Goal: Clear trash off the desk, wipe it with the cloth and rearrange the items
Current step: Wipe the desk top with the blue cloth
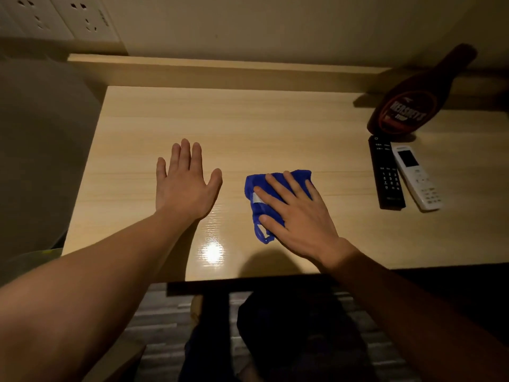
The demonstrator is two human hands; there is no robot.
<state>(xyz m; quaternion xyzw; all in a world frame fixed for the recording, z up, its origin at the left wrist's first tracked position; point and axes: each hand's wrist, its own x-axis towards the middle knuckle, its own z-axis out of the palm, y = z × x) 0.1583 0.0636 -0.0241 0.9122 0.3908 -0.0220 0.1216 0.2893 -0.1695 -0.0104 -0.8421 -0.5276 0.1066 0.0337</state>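
A folded blue cloth (261, 210) with a small white label lies on the light wooden desk (275, 128), near its middle. My right hand (297, 216) presses flat on top of the cloth, fingers spread over it. My left hand (184, 183) rests palm down on the bare desk to the left of the cloth, fingers apart and holding nothing. At the desk's right side stand a brown chocolate syrup bottle (410, 106), a black remote (387, 175) and a white remote (417, 177) side by side.
A raised wooden ledge (220, 73) runs along the back of the desk under the wall. Wall sockets (60, 17) sit at the top left. A grey rounded shape (41, 161) borders the desk's left edge. My legs show below the front edge.
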